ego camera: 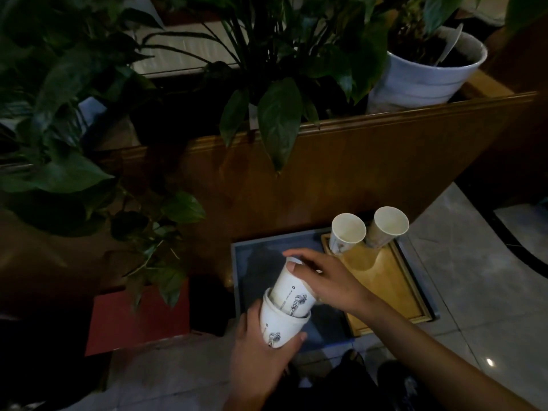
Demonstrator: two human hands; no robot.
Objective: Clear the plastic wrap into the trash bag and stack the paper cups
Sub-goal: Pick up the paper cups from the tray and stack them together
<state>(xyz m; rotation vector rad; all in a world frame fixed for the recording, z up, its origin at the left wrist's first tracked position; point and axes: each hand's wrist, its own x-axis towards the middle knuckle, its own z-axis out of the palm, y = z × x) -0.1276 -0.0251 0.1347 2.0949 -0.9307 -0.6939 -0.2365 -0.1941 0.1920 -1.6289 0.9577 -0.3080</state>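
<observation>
A wooden planter [341, 173] fills the upper frame; below it, lower centre, a grey tray [255, 256] holds a smaller wooden tray [385, 280]; two open paper cups [348, 232] stand at its far end, up and right of my hands; my left hand [261, 351] grips the lower cup [281, 324]; my right hand [323, 280] grips the upper cup [292, 289], half nested, its long axis tilting up and left, mouth away from me.

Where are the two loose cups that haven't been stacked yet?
In the head view, the two loose cups stand side by side at the far end of the wooden tray, right of the hands, against the wooden planter box.
</observation>
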